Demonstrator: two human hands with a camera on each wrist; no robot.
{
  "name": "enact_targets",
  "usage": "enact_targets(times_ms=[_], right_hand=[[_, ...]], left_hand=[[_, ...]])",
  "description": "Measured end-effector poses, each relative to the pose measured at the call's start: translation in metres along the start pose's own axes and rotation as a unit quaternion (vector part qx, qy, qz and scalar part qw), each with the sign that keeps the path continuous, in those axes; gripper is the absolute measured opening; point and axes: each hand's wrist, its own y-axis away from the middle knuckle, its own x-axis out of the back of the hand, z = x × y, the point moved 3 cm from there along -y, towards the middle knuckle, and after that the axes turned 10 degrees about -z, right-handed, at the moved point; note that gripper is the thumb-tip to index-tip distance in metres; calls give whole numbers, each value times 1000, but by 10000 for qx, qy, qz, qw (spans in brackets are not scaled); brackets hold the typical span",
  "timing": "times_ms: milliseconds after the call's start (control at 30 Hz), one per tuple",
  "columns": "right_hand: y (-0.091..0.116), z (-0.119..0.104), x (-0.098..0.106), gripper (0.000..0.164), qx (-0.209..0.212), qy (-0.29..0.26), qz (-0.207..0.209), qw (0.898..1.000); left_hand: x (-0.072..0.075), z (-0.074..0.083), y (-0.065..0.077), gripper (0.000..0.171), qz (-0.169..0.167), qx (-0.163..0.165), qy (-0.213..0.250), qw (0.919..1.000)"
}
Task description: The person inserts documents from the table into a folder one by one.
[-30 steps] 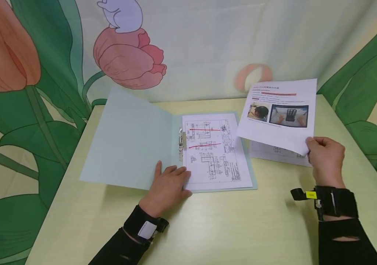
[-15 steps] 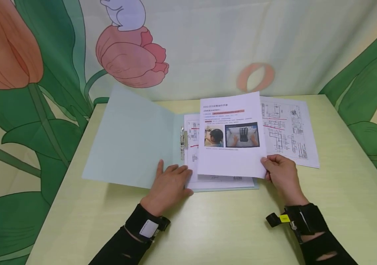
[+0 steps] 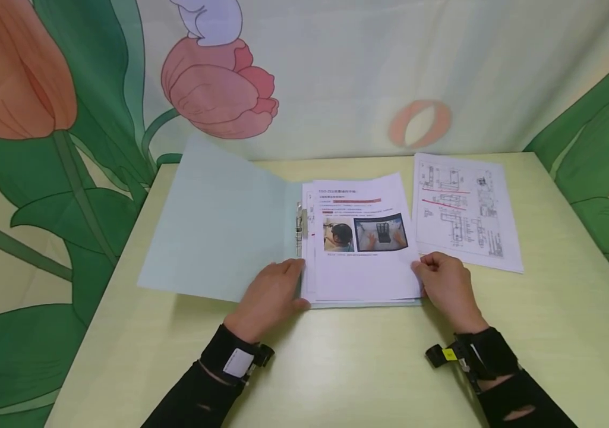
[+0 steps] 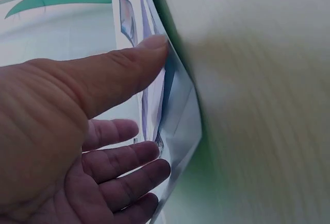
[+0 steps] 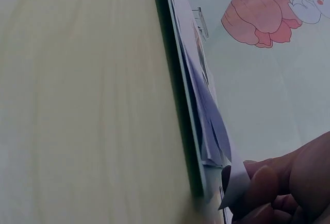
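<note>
Over the right half of the open folder (image 3: 218, 229), the right hand (image 3: 450, 291) pinches the sheet (image 3: 365, 277) near its lower corner, while the left hand (image 3: 268, 298), fingers loosely extended, rests beside the folder's spine; squaring the edges before letting go seems wise.

Matt printed sheet (image 3: 364, 238) and shiny metal clip (image 3: 299, 229) on a smooth, wood-grained surface (image 3: 347, 368).
The sheet is thin, smooth white paper, as are the drawing sheets (image 3: 467, 214), both without gloss. The folder (image 3: 218, 232) is smooth and flat-toned in the head view, with a faint sheen at its bend in the left wrist view; card or plastic, it is hard to tell. Fine streaks of grain run through the surface, which gives back a soft, diffuse shine. The printed backdrop (image 3: 336, 77) is matt cloth with soft folds. The sleeves (image 3: 192, 395) are dull black fabric; the wrist straps (image 3: 488, 352) look like black textile, equally lustreless.
</note>
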Motion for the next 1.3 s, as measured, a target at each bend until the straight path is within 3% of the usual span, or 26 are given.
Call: enact_targets(times_ms=[333, 567, 833, 1067, 1300], right_hand=[[-2, -15, -4, 26, 105, 131, 138, 9998], [-4, -20, -10, 26, 81, 19, 74, 9999], [-5, -20, -12, 27, 124, 2, 78, 9999], [-4, -18, -15, 26, 135, 33, 53, 9999], [-2, -16, -17, 26, 183, 86, 61, 9998]], left_hand=[[3, -1, -4, 84, 11, 8, 4, 10000], [5, -5, -4, 86, -254, 33, 230, 9994], [5, -8, -5, 101, -426, 96, 494, 9978], [5, -6, -4, 96, -349, -179, 382, 9985], [3, -5, -3, 91, -429, -131, 393, 9982]])
